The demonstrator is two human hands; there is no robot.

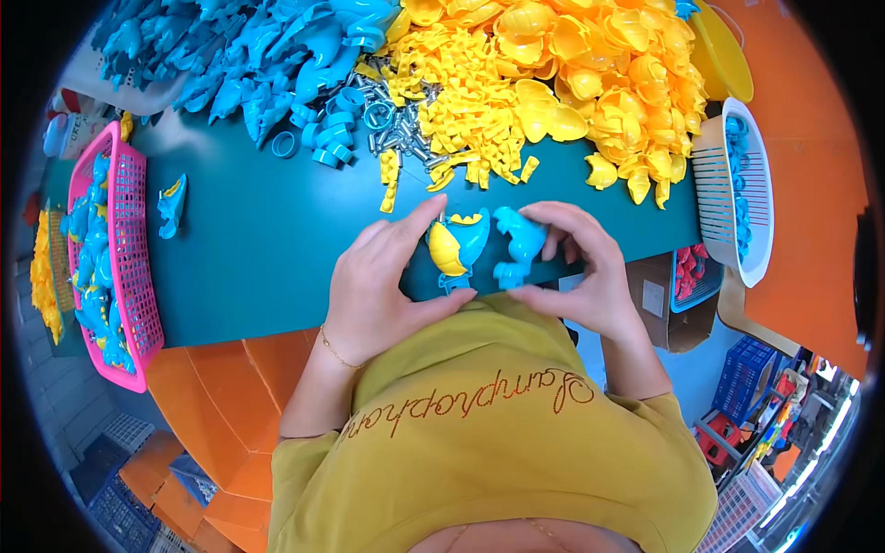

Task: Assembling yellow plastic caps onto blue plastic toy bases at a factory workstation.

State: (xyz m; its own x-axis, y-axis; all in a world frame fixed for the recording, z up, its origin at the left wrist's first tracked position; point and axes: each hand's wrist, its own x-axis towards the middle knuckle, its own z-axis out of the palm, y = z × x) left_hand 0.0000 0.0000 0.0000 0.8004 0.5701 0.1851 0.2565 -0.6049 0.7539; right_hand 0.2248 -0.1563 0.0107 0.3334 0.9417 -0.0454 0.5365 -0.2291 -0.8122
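My left hand [369, 286] is closed on a blue toy-figure half [473, 235], pinching it between thumb and fingers. A yellow rounded shell [446, 251] and a small toothed yellow strip [464, 219] sit in it. Just to the right, my right hand [597, 276] grips a blue toy-figure piece [525, 238] between thumb and fingers. The two pieces are held close together but apart, over the table's near edge. A metal pin seems to show by my left fingertips, too small to be sure.
Heaps of blue parts [258, 55], small yellow parts [470, 111] and yellow shells [599, 55] cover the far table [240, 286]. Metal pins [406, 134] and blue rings [332, 138] lie between. A pink basket [138, 267] stands left, near a lone blue-yellow piece [171, 206]; a white basket [758, 221] stands right.
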